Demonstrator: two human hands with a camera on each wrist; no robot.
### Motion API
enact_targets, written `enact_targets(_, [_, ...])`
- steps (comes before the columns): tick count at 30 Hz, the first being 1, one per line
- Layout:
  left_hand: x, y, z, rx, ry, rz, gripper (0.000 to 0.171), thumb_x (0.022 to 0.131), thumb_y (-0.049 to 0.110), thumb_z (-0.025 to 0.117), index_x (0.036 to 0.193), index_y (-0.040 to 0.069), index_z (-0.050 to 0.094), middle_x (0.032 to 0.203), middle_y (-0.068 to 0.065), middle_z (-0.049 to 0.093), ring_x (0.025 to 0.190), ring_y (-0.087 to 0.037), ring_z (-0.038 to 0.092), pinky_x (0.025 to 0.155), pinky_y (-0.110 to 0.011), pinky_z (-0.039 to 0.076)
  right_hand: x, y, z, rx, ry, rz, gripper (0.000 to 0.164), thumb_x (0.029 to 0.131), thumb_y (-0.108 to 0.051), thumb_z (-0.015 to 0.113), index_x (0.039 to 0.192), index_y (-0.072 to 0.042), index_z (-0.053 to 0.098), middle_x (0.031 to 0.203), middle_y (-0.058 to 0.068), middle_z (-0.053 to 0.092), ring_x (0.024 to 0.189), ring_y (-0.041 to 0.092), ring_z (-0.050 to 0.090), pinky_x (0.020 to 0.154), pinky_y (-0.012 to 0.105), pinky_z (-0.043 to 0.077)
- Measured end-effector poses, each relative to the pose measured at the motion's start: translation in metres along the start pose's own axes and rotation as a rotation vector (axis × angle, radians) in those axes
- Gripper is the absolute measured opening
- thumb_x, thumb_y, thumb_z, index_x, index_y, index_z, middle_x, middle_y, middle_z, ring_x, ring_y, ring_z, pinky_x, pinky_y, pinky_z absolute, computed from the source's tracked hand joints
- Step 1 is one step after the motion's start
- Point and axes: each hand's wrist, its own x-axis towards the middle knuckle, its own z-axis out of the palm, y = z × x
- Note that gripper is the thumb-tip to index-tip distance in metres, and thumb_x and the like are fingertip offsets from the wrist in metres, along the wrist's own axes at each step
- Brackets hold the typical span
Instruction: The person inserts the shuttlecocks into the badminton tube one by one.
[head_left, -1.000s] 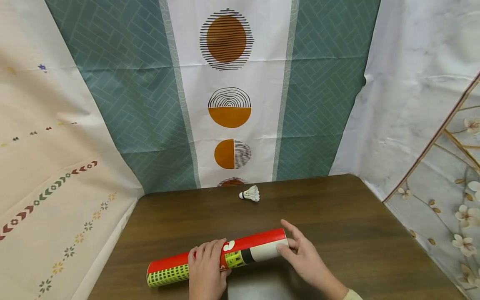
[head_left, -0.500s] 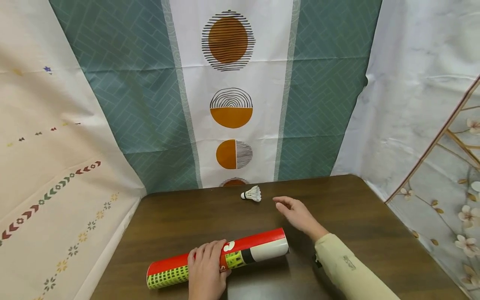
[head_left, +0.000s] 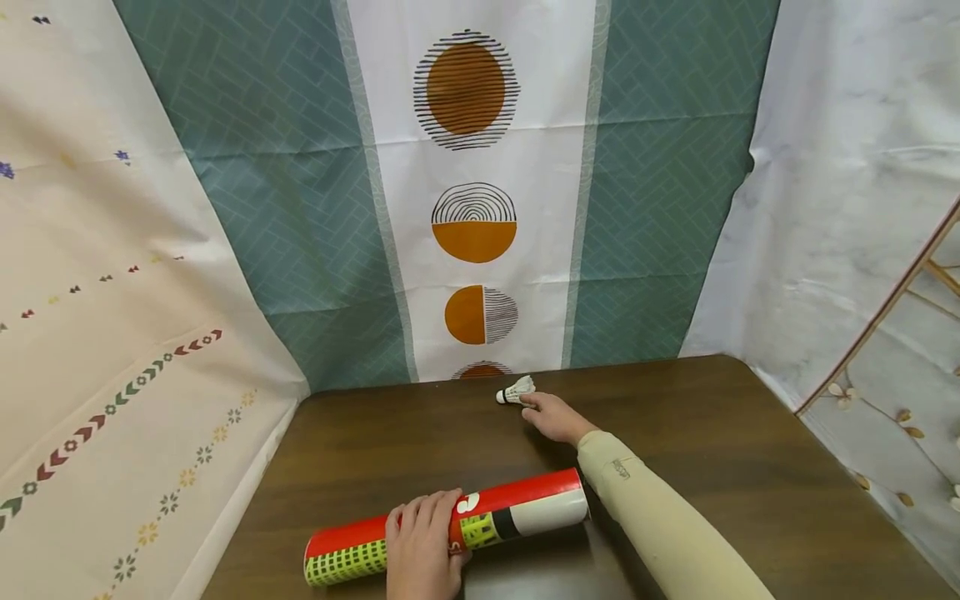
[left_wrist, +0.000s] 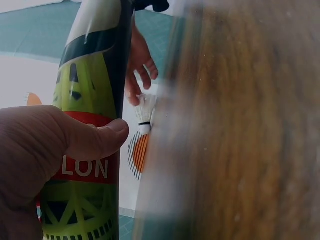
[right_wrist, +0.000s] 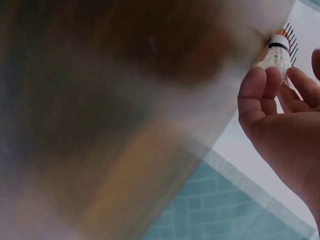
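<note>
A long red, yellow-green and white shuttlecock tube (head_left: 536, 504) lies slantwise across the near part of the table. My left hand (head_left: 423, 542) grips it around the middle, fingers over the top; in the left wrist view the thumb (left_wrist: 102, 140) lies across its printed side. At the table's far edge rests a white feather shuttlecock (head_left: 517, 390), its cork pointing left. My right hand (head_left: 553, 417) is at its feather skirt, fingertips at the feathers. The right wrist view has the shuttlecock (right_wrist: 278, 52) just beyond the spread fingertips; whether the thumb touches it is unclear.
The dark wooden table (head_left: 675, 475) meets a green and white patterned cloth (head_left: 487, 150) at the back. A cream cloth (head_left: 150, 400) hangs at the left, a pale floral one (head_left: 840, 250) at the right. My right sleeve passes close to the tube's right end.
My right hand has left the tube's right end and reached forward to the shuttlecock, whose skirt has swung slightly toward the back. The left hand keeps its grip on the tube.
</note>
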Motion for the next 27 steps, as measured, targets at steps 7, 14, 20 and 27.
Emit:
enact_targets(7, [0.002, 0.001, 0.002, -0.003, 0.010, -0.012, 0.088, 0.059, 0.028, 0.106, 0.137, 0.020, 0.063, 0.129, -0.004, 0.070, 0.119, -0.032, 0.060, 0.105, -0.064, 0.044, -0.059, 0.013, -0.026, 0.134, 0.354, 0.167, 0.021, 0.098, -0.017, 0.077, 0.114, -0.004, 0.080, 0.112, 0.013, 0.080, 0.097, 0.024, 0.071, 0.084, 0.035, 0.060])
enact_targets(14, [0.008, -0.001, 0.001, 0.025, 0.049, -0.053, 0.090, 0.059, 0.027, 0.106, 0.138, 0.019, 0.063, 0.130, -0.006, 0.071, 0.120, -0.033, 0.059, 0.107, -0.064, 0.043, -0.149, 0.002, -0.062, 0.361, 0.438, 0.294, 0.024, 0.095, -0.021, 0.083, 0.110, -0.004, 0.075, 0.096, 0.005, 0.079, 0.084, 0.009, 0.064, 0.073, 0.022, 0.053])
enact_targets(20, [0.011, 0.004, 0.001, 0.003, 0.090, -0.032, 0.091, 0.057, 0.025, 0.107, 0.137, 0.019, 0.064, 0.128, -0.006, 0.072, 0.120, -0.033, 0.059, 0.106, -0.062, 0.042, -0.184, -0.030, -0.047, 0.553, 0.311, 0.172, 0.025, 0.101, -0.016, 0.075, 0.118, 0.002, 0.068, 0.098, 0.006, 0.077, 0.085, 0.006, 0.066, 0.077, 0.023, 0.057])
enact_targets(27, [0.010, 0.013, 0.002, -0.019, 0.092, -0.013, 0.090, 0.057, 0.024, 0.107, 0.137, 0.018, 0.065, 0.127, -0.006, 0.072, 0.119, -0.033, 0.060, 0.106, -0.062, 0.042, -0.196, -0.052, -0.020, 0.591, 0.305, 0.125, 0.041, 0.106, -0.025, 0.068, 0.139, -0.005, 0.054, 0.112, 0.010, 0.077, 0.093, 0.010, 0.068, 0.084, 0.025, 0.056])
